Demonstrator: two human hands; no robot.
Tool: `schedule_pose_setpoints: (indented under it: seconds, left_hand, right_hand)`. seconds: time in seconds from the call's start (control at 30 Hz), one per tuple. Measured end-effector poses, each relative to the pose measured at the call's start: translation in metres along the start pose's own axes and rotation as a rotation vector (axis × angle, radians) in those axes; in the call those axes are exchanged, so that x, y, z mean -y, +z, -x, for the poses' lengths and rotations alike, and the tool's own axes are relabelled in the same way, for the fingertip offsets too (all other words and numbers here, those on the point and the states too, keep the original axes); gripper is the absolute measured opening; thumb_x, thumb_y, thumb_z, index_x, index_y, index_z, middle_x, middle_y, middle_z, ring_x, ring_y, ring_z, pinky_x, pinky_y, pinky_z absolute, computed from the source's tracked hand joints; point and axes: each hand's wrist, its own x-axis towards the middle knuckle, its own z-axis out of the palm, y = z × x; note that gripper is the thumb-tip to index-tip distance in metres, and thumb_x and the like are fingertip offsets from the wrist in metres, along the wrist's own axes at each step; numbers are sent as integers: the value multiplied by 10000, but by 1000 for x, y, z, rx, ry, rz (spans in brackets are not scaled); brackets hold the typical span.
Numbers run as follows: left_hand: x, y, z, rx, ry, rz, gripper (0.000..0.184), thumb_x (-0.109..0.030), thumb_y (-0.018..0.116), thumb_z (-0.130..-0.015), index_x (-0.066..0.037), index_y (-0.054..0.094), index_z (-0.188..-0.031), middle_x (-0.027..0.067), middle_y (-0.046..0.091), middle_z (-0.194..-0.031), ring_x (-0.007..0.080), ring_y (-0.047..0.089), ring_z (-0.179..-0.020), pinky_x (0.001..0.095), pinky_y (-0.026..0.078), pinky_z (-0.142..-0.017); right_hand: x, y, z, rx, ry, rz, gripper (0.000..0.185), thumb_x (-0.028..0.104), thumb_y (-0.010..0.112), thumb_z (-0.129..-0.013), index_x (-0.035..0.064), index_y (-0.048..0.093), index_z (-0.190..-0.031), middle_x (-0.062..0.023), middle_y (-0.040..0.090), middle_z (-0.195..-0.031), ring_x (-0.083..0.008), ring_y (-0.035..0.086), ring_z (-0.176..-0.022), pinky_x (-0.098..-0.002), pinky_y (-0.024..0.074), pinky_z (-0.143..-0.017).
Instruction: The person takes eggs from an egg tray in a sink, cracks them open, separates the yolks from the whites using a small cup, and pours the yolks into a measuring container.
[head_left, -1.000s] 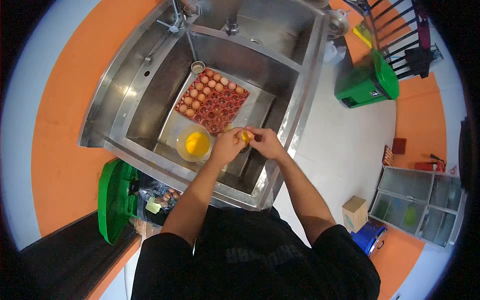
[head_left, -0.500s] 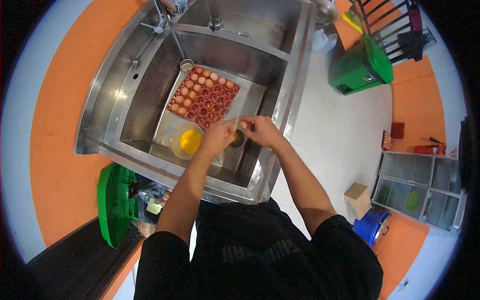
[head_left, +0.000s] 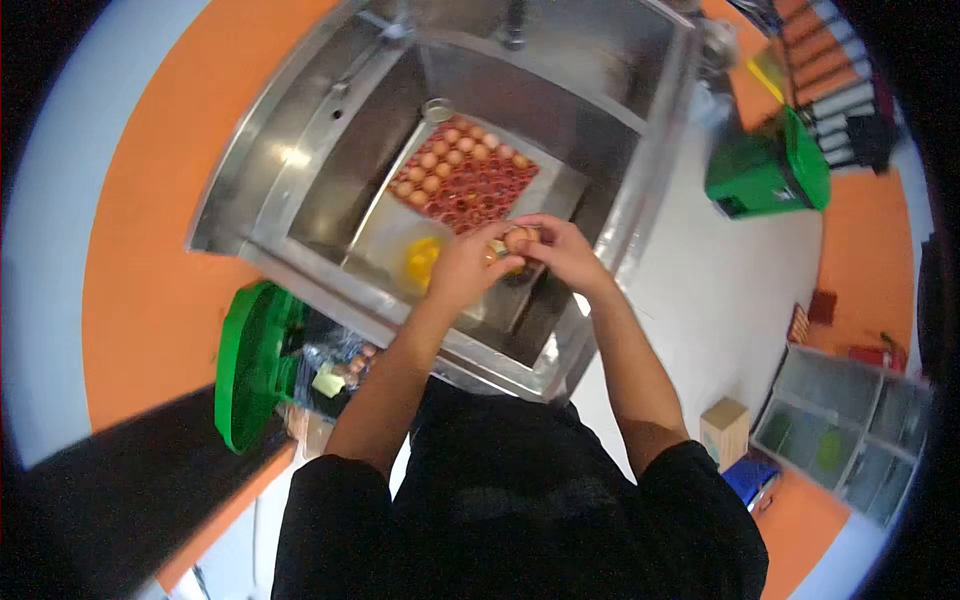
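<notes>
My left hand and my right hand meet over the near right part of the sink basin. Between their fingers is a brown eggshell, with a pale, wet-looking opening on its left side. Both hands are closed around it; motion blur softens the detail. Left of my left hand, a bowl with yellow egg stands on the basin floor, partly covered by that hand. Just beyond my fingers lies a red egg tray, with brown eggs along its far and left sides and hollow cups elsewhere.
The steel sink rim runs in front of my body. A small strainer sits at the basin's far corner. Below left, an open green bin holds a bag with shells. Another green bin stands right on the white floor.
My hands, which were pinched around a small pale bit, now hold a brown eggshell between them. The view has shifted, so the sink appears further right and higher.
</notes>
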Motion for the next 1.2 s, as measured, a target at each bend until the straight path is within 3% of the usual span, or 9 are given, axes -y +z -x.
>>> schedule_pose_setpoints:
  seconds: [0.13, 0.2, 0.23, 0.33, 0.53, 0.67, 0.73, 0.87, 1.2]
  left_hand:
    - [-5, -35, 69, -284, -10, 94, 469, -179, 759, -805, -13, 592, -1210, 128, 666, -1110, 247, 657, -962, 353, 500, -854]
    - [4, -58, 127, -401, -374, 351, 379, -118, 718, -842, 0, 600, -1183, 97, 658, -1077, 175, 633, -942, 300, 498, -840]
    - [14, -67, 154, -605, -276, 299, 262, -72, 660, -884, 6, 612, -1129, 78, 644, -1028, 126, 601, -895, 257, 490, -800]
    - [75, -87, 261, -962, -700, 333, 225, -248, 563, -975, -32, 599, -1029, 43, 625, -938, 96, 574, -830, 228, 453, -725]
    - [174, -52, 447, -1394, -1025, 949, 282, -364, 630, -899, -126, 597, -1046, 2, 588, -902, 151, 543, -819, 265, 404, -657]
    - [187, -46, 470, -1276, -944, 1205, 267, -306, 581, -936, -117, 586, -1125, 9, 594, -970, 193, 553, -912, 274, 431, -729]
    - [174, -43, 454, -1292, -952, 1199, 278, -299, 564, -949, -115, 584, -1157, 7, 607, -998, 198, 561, -948, 283, 442, -770]
    - [141, -49, 414, -1214, -944, 1202, 301, -302, 569, -950, -121, 587, -1190, 8, 621, -1065, 204, 568, -1015, 306, 455, -837]
    - [109, -49, 434, -1083, -962, 1125, 601, -233, 616, -906, -36, 356, -1410, 114, 484, -1259, 244, 487, -1140, 375, 371, -1010]
  right_hand:
    - [35, 53, 7, 154, 77, -132, 362, 56, 642, -873, 38, 578, -1230, -64, 664, -1060, -124, 637, -929, -263, 530, -767]
    - [34, 93, 9, 292, -8, -166, 395, 38, 628, -866, 42, 559, -1256, -72, 653, -1110, -136, 638, -977, -275, 534, -822]
    - [50, 116, 14, 385, -67, -108, 430, 21, 605, -875, 48, 529, -1298, -74, 651, -1118, -140, 634, -996, -287, 524, -859]
    - [54, 181, 18, 740, -98, -90, 496, 205, 582, -948, 18, 444, -1386, -129, 596, -1257, -204, 562, -1174, -341, 462, -979]
    - [29, 140, -47, 49, -253, 300, 393, 227, 516, -972, 36, 510, -1316, -103, 615, -1188, -200, 597, -1032, -343, 475, -910]
    - [-80, 57, -131, -664, -66, 1, 382, 195, 660, -849, 66, 577, -1199, -113, 647, -1074, -226, 605, -994, -356, 477, -867]
    - [-125, 33, -134, -908, 198, 533, 599, 269, 746, -763, 30, 523, -1265, -188, 612, -1164, -320, 585, -1101, -399, 449, -964]
    - [-244, 22, -112, -668, 579, 735, 873, 353, 782, -711, 36, 356, -1404, -248, 474, -1358, -396, 514, -1202, -441, 413, -1037]
    - [-273, 42, -87, -698, 641, 791, 341, 157, 726, -758, 53, 614, -1063, -180, 660, -1074, -353, 627, -1051, -446, 518, -871]
